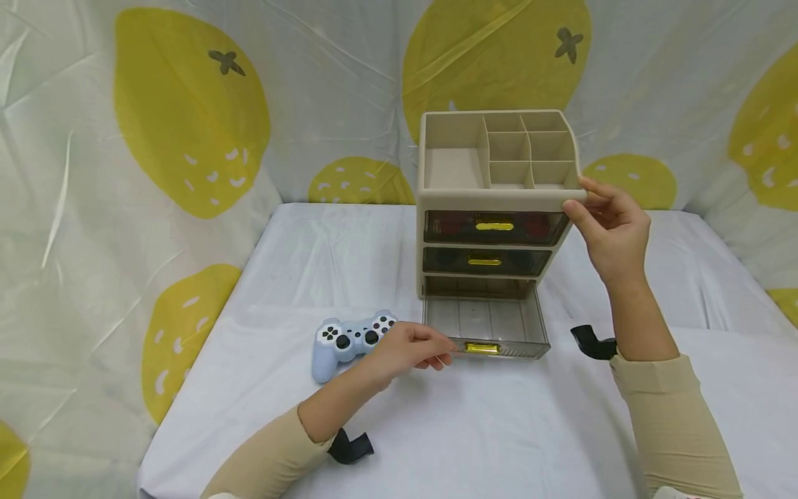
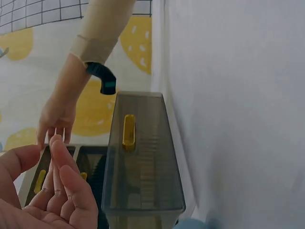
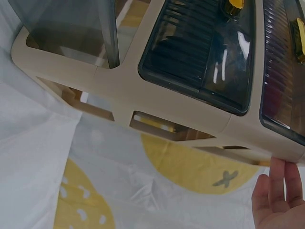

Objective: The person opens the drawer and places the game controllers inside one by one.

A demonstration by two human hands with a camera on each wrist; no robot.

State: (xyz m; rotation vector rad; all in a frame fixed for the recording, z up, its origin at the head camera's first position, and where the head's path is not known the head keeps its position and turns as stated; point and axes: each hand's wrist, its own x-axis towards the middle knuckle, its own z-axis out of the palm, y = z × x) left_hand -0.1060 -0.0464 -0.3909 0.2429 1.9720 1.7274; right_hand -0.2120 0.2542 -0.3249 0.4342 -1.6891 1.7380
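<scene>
A beige desktop drawer organizer [image 1: 501, 199] stands on the table, its top split into several compartments. Its bottom drawer [image 1: 499, 319], clear grey with a gold handle [image 1: 482, 348], is pulled out and holds nothing visible. My right hand [image 1: 614, 229] grips the organizer's upper right front corner, thumb at the front; its fingers [image 3: 278, 186] reach the side in the right wrist view. Beside the open drawer's front left corner is my left hand [image 1: 408, 352], fingers loosely bent and holding nothing in the left wrist view. Behind that hand lies a light blue game controller [image 1: 323, 362].
The upper drawer [image 1: 449, 229] and middle drawer [image 1: 445, 261] are closed, with dark contents dimly visible through the upper one. White cloth [image 1: 499, 430] covers the table. A lemon-print curtain [image 1: 349, 83] hangs behind and at the sides. Black curved pieces [image 1: 350, 448] stick out at both wrists.
</scene>
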